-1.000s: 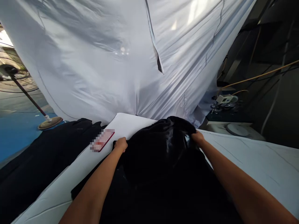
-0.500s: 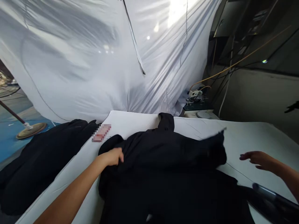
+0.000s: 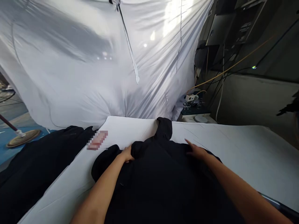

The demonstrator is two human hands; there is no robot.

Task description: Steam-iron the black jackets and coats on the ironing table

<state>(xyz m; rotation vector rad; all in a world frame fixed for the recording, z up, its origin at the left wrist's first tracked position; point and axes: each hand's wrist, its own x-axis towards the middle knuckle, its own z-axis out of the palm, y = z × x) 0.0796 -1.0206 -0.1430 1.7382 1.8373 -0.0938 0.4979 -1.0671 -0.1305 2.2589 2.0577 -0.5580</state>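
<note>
A black garment point(image 3: 163, 186) lies spread over the white tabletop, with a narrow folded piece point(image 3: 164, 128) sticking out at its far edge. My left hand point(image 3: 127, 154) is at its upper left part, fingers curled on the cloth beside a bunched, sleeve-like part point(image 3: 105, 163). On the upper right part rests my right hand point(image 3: 198, 151), palm down, one finger stretched out and the others partly lost against the dark cloth. The near part of the garment runs out of view at the bottom.
Beside the table point(image 3: 233, 140), more black cloth point(image 3: 46, 158) is heaped at the left. A blurred-out reddish patch point(image 3: 97, 140) marks the table's left edge. White sheeting point(image 3: 93, 77) hangs behind. A machine point(image 3: 192, 101) stands beyond the back edge; a dark glossy object point(image 3: 280, 205) is at lower right.
My right hand has come in from the right, onto the garment. The raised upper flap now lies flatter. My left hand has moved a little right along the cloth.
</note>
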